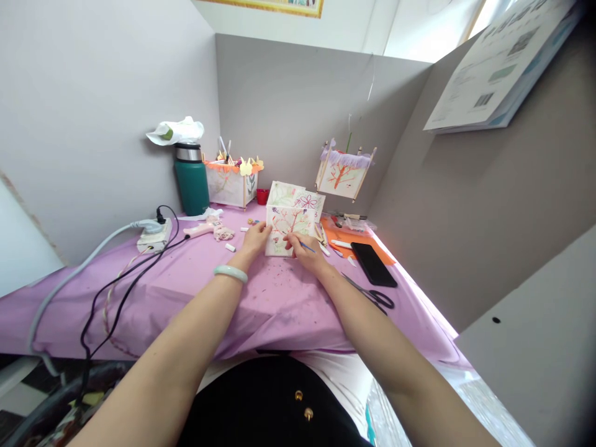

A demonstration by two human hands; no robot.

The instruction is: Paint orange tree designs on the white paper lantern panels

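A white panel painted with a red branching tree [289,225] stands tilted on the table, leaning towards several other painted panels [284,194] behind it. At its left edge, my left hand [256,238] grips the painted panel between thumb and fingers. My right hand [303,248] is closed around a slim blue pen or brush [307,247]; which of the two I cannot tell. Its tip is at the lower right of the picture and hard to make out. Dark scissors [379,298] lie beside my right forearm.
A black phone [374,265] rests on an orange sheet [347,231] at the right. Left stand a green bottle [192,180], a painted box [228,186] and a power strip [154,236] with cables. A painted lantern [345,172] hangs at the back. Pink cloth [195,304] covers the table.
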